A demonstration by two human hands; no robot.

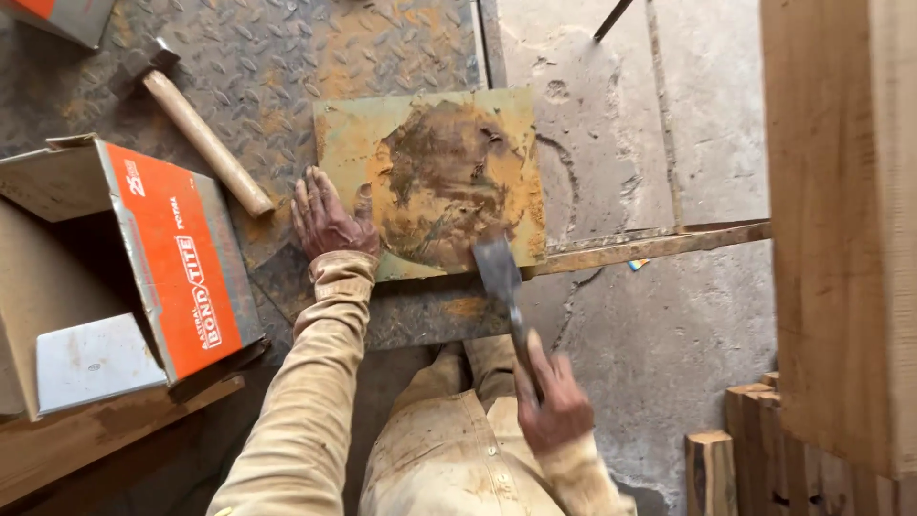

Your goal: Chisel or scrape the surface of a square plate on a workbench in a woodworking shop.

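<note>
Chisel [506,296] held in the right hand [554,411]: its long axis runs from the hand, low in the view, up and slightly left toward the square plate [435,182]. The wide flat blade points away from the person, and its end lies on the near right edge of the plate, where the rusty brown crust meets the yellowish metal. The right hand's fingers are wrapped tight round the dark shank, so the handle end is hidden.

The left hand [325,220] lies flat, fingers spread and narrow-gapped, palm down on the near left corner of the plate and the metal beside it, gripping nothing. Both arms wear pale, dusty sleeves.

The plate rests on a worn checker-pattern steel sheet [258,67], its sides a little skewed to the sheet's edge. A hammer [191,124] with a wooden handle lies on the sheet to the upper left, head away from the person, handle end near the left hand but apart from it. An open orange and grey cardboard box [172,258] sits on the left, just beside the left forearm. Wooden blocks [764,449] stand at the lower right, and a large timber [841,220] fills the right side. The concrete floor [669,334] lies beyond the sheet.
</note>
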